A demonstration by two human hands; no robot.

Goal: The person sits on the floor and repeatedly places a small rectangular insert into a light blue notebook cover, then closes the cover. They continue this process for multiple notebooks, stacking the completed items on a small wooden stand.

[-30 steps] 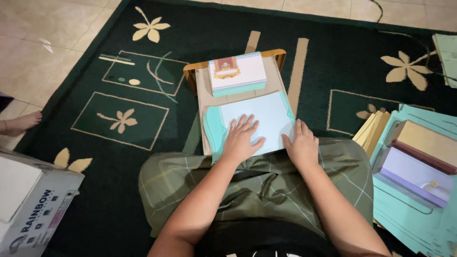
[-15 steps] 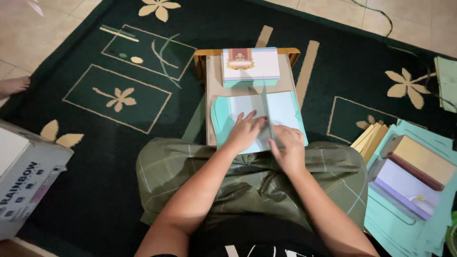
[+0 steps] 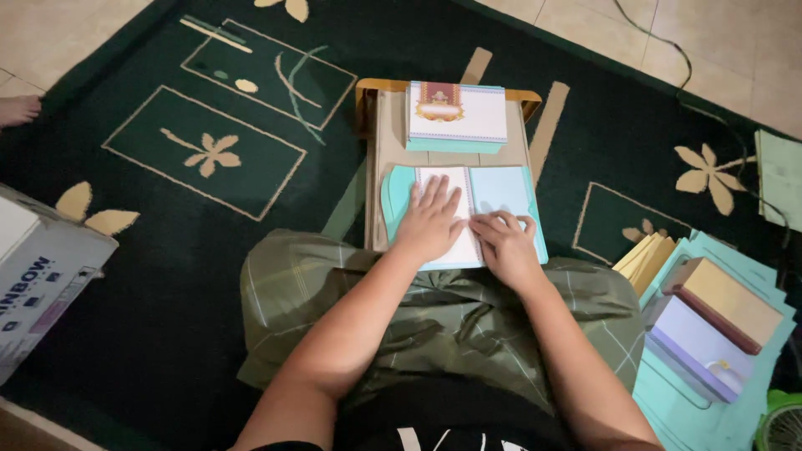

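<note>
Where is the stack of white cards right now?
The stack of white cards sits at the far end of the small wooden table, just beyond both hands.

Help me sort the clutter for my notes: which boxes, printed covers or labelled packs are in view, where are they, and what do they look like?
Cardboard box: far left on the rug, white, with printed lettering.
Stack of printed cards: top of the small wooden table, white with an ornate red-gold emblem, teal edges.
Book blocks: right, on teal sheets, tan and lilac tops.
</note>
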